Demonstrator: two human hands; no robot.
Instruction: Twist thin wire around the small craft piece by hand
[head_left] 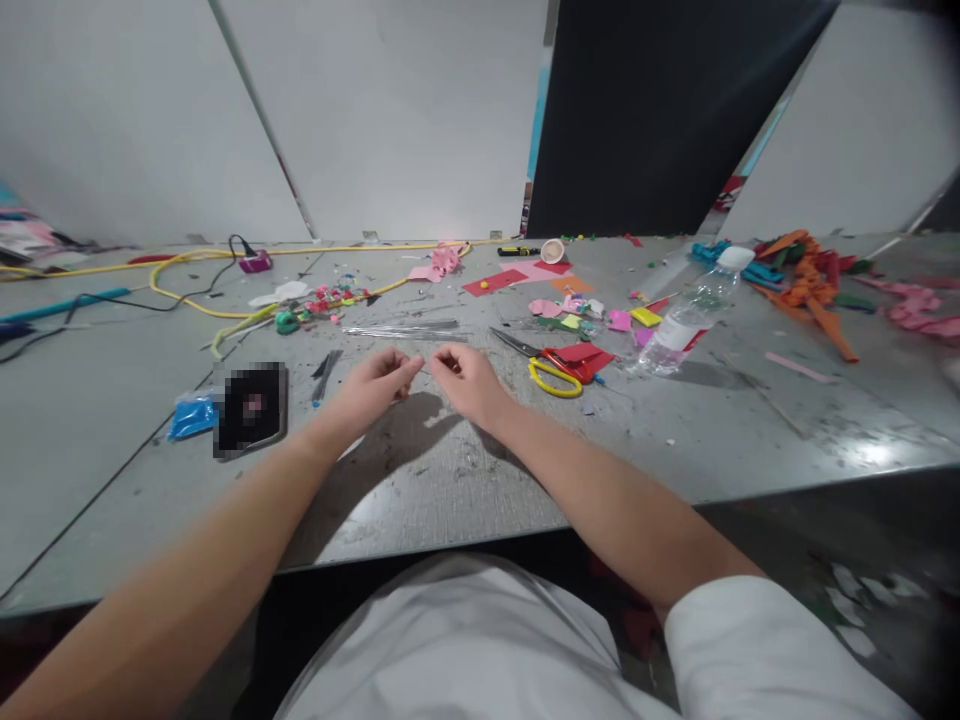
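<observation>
My left hand (382,382) and my right hand (461,378) are close together above the middle of the grey table (420,490). Both have fingers curled, with thumb and forefinger pinched and the tips nearly meeting. Whatever lies between the fingertips is too small to make out. Just beyond the hands lies a bundle of thin metal wires (405,329). Right of my right hand rest scissors (553,376) with yellow and red handles, partly over red paper (589,358). A few short dark strips (325,377) lie left of my left hand.
A phone (270,420) and a blue packet (193,418) lie at left. A clear plastic bottle (686,320) stands tilted-looking at right, near orange crumpled material (810,285). Coloured scraps (566,310), a yellow cable (169,285) and a cutter (517,252) are farther back.
</observation>
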